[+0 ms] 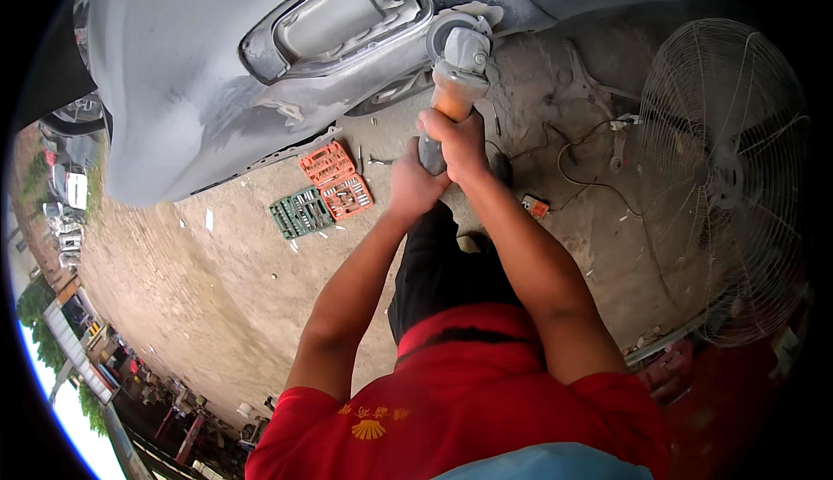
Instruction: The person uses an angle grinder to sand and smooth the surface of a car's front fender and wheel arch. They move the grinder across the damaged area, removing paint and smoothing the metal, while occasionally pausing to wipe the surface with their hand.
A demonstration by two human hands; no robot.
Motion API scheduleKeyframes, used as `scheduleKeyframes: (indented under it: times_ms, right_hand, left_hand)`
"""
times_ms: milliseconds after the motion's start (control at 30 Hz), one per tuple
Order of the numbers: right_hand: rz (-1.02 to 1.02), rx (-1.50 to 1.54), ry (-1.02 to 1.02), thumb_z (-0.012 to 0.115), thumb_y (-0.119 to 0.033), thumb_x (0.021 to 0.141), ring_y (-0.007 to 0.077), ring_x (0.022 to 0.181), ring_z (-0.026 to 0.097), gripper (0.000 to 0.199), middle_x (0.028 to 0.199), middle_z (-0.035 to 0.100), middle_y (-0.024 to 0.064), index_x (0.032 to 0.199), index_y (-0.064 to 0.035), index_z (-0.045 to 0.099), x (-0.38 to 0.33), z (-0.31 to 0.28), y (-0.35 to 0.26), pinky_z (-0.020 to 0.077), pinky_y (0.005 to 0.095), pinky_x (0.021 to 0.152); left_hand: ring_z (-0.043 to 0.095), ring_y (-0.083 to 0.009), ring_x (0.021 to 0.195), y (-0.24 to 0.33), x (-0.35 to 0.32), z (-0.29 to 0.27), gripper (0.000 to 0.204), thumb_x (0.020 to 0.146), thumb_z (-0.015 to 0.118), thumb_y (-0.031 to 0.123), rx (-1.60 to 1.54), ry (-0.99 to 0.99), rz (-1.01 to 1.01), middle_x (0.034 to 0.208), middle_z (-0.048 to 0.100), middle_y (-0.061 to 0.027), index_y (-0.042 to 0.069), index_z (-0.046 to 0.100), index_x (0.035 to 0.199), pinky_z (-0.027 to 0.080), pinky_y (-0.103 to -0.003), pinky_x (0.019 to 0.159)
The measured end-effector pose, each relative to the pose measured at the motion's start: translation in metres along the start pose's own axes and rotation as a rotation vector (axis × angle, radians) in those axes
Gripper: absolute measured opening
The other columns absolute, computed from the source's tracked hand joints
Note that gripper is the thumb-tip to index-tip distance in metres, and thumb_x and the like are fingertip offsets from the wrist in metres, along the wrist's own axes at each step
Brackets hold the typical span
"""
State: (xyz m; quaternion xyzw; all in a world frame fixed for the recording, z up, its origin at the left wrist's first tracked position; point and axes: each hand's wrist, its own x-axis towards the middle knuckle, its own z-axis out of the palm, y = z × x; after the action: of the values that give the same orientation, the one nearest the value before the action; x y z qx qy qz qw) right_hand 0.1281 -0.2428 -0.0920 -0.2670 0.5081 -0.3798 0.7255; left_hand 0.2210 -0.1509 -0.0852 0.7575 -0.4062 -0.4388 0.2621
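Both my hands are wrapped round an orange and grey angle grinder [452, 98], which points away from me. My left hand [416, 180] closes on the rear of its grey body. Farther forward, my right hand [458, 143] grips the orange middle. The grinder's round disc [443, 39] is at the lower edge of a grey car body panel [217, 115], beside the recessed lamp opening [334, 24]. Whether the disc touches the panel, I cannot tell. Bare filler-like patches mark the panel near it.
Socket sets in an orange case [349, 196] and a green case [301, 213] lie open on the dusty ground. A large wire-caged fan [724, 176] stands at right. Cables [599, 186] and a small orange box [535, 207] lie between the fan and my feet.
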Motion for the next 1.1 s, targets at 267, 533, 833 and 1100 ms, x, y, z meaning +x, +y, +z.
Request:
scheduleKeyframes:
  times_ms: [267, 533, 833, 1100]
  right_hand:
    - [0.059, -0.038, 0.064, 0.082, -0.013, 0.09, 0.0176, 0.081, 0.074, 0.019, 0.089, 0.072, 0.0056, 0.097, 0.0001, 0.07, 0.002, -0.008, 0.016, 0.0574, 0.0343, 0.076]
    - [-0.019, -0.093, 0.044, 0.082, -0.013, 0.089, 0.0171, 0.081, 0.074, 0.02, 0.089, 0.073, 0.0061, 0.096, 0.0003, 0.07, 0.01, -0.001, -0.002, 0.0566, 0.0338, 0.074]
    - [-0.057, -0.15, 0.06, 0.082, -0.013, 0.089, 0.0157, 0.078, 0.072, 0.018, 0.086, 0.073, 0.0054, 0.095, -0.0009, 0.07, 0.006, -0.007, 0.006, 0.0552, 0.0332, 0.072]
    - [-0.023, -0.148, 0.039, 0.081, -0.013, 0.088, 0.0144, 0.076, 0.069, 0.016, 0.086, 0.073, 0.0049, 0.093, -0.0027, 0.07, -0.005, -0.004, 0.005, 0.0545, 0.0328, 0.072]
  left_hand:
    - [0.079, -0.0416, 0.099, -0.012, 0.0, 0.007, 0.072, 0.076, 0.095, 0.04, 0.031, -0.051, 0.0, 0.102, 0.079, -0.0275, -0.006, 0.064, 0.122, 0.059, -0.049, 0.087]
    - [0.079, -0.0385, 0.1, -0.001, 0.013, 0.001, 0.073, 0.076, 0.096, 0.038, -0.062, -0.035, 0.055, 0.104, 0.078, -0.0275, -0.006, 0.064, 0.124, 0.059, -0.048, 0.088]
    - [0.077, -0.0474, 0.102, -0.003, 0.005, 0.008, 0.072, 0.075, 0.095, 0.044, -0.06, -0.013, 0.042, 0.104, 0.078, -0.0289, -0.003, 0.064, 0.119, 0.059, -0.052, 0.086]
    - [0.078, -0.0417, 0.103, -0.012, -0.008, 0.015, 0.072, 0.077, 0.094, 0.04, -0.053, 0.003, 0.018, 0.105, 0.079, -0.0262, -0.005, 0.062, 0.124, 0.059, -0.049, 0.087]
